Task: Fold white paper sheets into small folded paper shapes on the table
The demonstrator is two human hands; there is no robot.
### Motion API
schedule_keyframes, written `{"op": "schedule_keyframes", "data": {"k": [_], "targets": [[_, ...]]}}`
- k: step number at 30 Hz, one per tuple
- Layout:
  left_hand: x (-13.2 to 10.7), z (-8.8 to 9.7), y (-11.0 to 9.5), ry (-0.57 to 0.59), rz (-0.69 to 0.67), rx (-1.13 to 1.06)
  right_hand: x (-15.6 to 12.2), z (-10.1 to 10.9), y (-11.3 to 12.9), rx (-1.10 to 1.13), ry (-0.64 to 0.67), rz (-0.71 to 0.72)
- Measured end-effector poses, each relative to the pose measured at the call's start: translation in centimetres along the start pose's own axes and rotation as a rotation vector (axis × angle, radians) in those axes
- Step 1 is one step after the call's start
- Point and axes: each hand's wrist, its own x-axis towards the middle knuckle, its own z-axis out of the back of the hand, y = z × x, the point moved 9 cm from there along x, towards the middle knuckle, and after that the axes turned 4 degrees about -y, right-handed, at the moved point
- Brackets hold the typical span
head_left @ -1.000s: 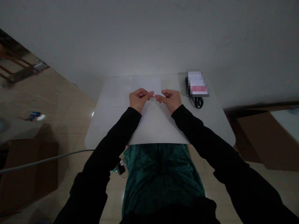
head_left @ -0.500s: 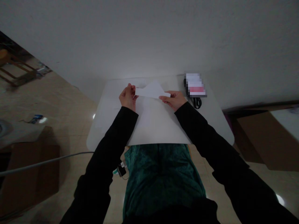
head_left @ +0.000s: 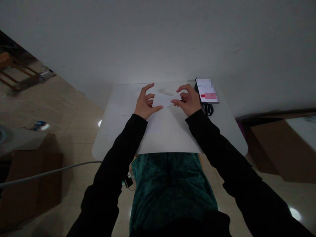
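Observation:
A small folded piece of white paper (head_left: 161, 99) is held up over the white table (head_left: 172, 138), its narrow end to the right. My right hand (head_left: 190, 101) pinches that end, thumb in front and curled fingers behind, with the index finger raised. At the paper's left edge is my left hand (head_left: 145, 104), index finger and thumb spread wide apart. Its middle fingers are close to or touching the edge; any contact behind the paper is hidden.
White sheets (head_left: 118, 112) lie flat on the table's left side. A phone (head_left: 206, 90) rests on a dark object at the back right, beside a looped black cord (head_left: 208, 109). A wall rises behind the table. Cardboard boxes (head_left: 283, 148) stand to the right, with another box (head_left: 37, 177) to the left.
My left hand has gone from a pinch to spread fingers and moved right, closer to my right hand. The paper has turned and now shows a smaller, differently angled outline.

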Motion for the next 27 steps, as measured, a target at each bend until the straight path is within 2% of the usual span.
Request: {"op": "schedule_keyframes", "data": {"k": [4,10,14,18,23,27], "targets": [[-0.1,-1.0,0.5,0.084,-0.022,-0.049,-0.5,-0.5,0.2,0.052,0.0,-0.001],[-0.2,-1.2,1.5,0.074,-0.043,0.001,-2.1,-1.1,0.9,0.083,0.028,-0.043],[-0.6,-1.7,0.4,0.167,-0.095,0.059,-3.1,-1.1,1.4,0.078,0.104,-0.015],[-0.9,-2.0,-1.0,0.221,-0.213,0.207,-3.1,-0.9,0.6,0.081,0.206,0.062],[-0.8,-1.8,-0.4,0.164,-0.259,0.431,-2.6,-0.8,-0.4,0.098,0.297,0.127],[-1.2,-2.1,-0.6,0.197,-0.305,0.427,-2.8,-1.0,-0.1,0.069,0.346,0.122]]}}
